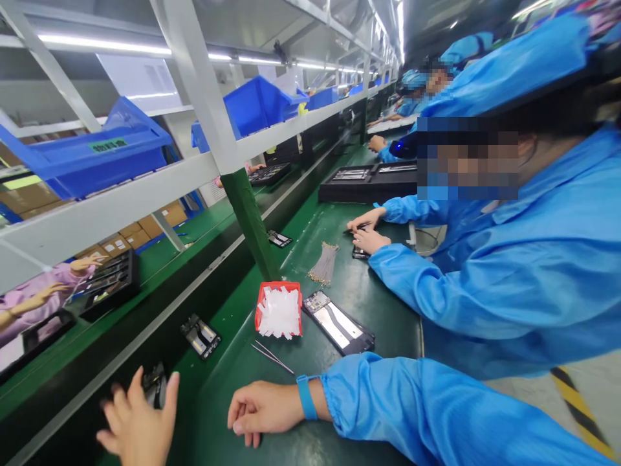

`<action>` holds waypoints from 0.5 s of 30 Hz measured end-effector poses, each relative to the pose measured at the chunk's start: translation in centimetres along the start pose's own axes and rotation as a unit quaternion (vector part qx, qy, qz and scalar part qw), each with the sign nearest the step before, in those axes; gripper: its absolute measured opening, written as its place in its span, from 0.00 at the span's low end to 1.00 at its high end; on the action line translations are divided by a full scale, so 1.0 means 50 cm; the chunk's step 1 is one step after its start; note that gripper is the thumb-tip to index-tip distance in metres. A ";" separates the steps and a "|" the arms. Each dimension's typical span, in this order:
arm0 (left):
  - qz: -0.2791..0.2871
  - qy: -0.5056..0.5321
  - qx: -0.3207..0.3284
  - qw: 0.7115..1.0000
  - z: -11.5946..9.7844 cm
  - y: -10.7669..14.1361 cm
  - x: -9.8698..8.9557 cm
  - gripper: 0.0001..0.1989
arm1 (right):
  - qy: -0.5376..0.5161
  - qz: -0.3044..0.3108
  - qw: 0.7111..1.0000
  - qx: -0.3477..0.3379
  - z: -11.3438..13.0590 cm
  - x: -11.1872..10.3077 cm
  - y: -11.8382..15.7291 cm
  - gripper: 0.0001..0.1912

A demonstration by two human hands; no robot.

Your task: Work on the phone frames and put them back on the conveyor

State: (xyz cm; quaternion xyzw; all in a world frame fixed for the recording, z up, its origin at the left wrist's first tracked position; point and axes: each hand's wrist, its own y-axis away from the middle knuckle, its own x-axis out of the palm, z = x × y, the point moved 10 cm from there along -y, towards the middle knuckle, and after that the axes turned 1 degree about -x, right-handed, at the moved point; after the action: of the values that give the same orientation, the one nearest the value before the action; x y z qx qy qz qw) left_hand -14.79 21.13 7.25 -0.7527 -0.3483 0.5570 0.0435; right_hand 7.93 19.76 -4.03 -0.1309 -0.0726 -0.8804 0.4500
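Head view: the left hand (140,421) reaches over the near left side with its fingers spread apart, right by a partly hidden phone assembly (156,387); whether skin and part touch cannot be told. The right hand (266,408), below a blue wristband (306,397), lies low over the green worktop (392,291) with fingers loosely curled and no object visible in it; whether its thumb and fingertips meet is unclear.

Another small open phone assembly (200,336) sits farther along the dark green strip (228,291), left of the worktop. Tweezers (272,357) lie just beyond the right hand, on the near side of a red tray (259,321) filled with white strips (279,312). Just right of that tray is a larger open phone assembly (339,323). Past it lies a bundle of thin grey cables (323,264). On the right, a co-worker in blue sleeves (412,272) works with both hands at a dark device (359,253).
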 end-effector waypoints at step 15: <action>0.114 -0.055 -0.059 0.990 0.088 -0.048 0.073 0.52 | 0.379 -0.009 0.902 -0.208 0.117 0.050 0.055 0.03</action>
State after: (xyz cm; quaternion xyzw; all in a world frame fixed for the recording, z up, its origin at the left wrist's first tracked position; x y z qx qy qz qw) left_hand -19.25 23.63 3.74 -0.7571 -0.2943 0.5772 -0.0837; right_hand 9.73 17.67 2.34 0.1223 0.2873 -0.8624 0.3983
